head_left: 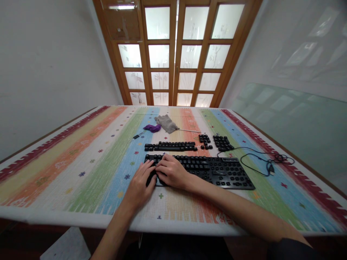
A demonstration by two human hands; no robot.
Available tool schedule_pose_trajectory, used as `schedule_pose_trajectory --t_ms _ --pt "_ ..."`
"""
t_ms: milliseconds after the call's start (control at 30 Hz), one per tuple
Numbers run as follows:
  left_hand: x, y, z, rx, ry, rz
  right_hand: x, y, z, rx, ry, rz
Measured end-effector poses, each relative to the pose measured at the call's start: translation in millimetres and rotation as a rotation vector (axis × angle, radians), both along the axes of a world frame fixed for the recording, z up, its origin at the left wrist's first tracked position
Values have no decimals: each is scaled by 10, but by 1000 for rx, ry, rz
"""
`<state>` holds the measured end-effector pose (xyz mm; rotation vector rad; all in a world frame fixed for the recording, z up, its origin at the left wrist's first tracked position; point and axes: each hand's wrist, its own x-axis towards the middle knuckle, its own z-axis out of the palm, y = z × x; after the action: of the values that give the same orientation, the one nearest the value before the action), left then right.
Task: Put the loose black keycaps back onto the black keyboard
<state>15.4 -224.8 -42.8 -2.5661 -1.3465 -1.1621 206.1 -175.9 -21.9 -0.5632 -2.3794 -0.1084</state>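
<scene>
A black keyboard (225, 173) lies near the front of the table, with keycaps on part of it and bare switches showing on its right part. My left hand (139, 180) rests over its left end, fingers stretched out and thumb apart. Close beside it, my right hand (172, 171) reaches across the keyboard with fingers bent down onto the left-hand keys. Whatever is under those fingertips is hidden. Behind the keyboard, loose black keycaps (173, 146) stand in rows, with a small group (204, 139) and a larger block of keycaps (222, 142) to the right.
A coiled black cable (279, 159) with a USB plug (271, 169) lies at the right. Farther back are a grey knitted piece (166, 124) with a thin needle (189, 130), purple yarn (152, 128) and a small black tag (136, 137). A striped cloth (89, 159) covers the table.
</scene>
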Motion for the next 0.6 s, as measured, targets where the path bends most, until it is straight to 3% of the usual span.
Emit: schedule_pose_trajectory --t_ms 167,600 --pt "11 -3 0 19 -3 -6 -39 -25 -19 3 -54 -23" --pt "18 -11 28 -24 -15 -6 3 54 83 -217 -5 37"
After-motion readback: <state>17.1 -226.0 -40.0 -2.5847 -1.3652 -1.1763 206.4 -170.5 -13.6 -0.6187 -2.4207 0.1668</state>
